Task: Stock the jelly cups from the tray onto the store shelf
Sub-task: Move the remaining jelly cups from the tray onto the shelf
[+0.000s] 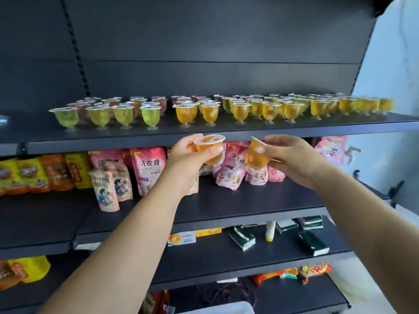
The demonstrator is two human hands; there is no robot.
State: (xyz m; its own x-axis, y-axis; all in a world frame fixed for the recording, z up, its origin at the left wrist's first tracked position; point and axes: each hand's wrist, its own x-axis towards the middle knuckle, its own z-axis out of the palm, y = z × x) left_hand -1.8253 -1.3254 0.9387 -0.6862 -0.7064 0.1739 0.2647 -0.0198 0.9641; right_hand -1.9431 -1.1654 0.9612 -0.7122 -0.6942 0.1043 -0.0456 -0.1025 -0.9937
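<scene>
Below the top shelf [204, 134] lined with green and orange cups [240, 109], we grip one orange cup [209, 145] upright in our left hand [188, 152] and pinch another cup [257, 155], tilted, in our right hand [292, 155].

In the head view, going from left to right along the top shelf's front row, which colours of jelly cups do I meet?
Green jelly cups → orange jelly cups, which run on to the right end of the top shelf.

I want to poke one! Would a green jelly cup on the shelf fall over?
Probably, yes. Each green jelly cup stands on a small foot under a wide bowl, so a poke may tip it. Close neighbours might topple too.
</scene>
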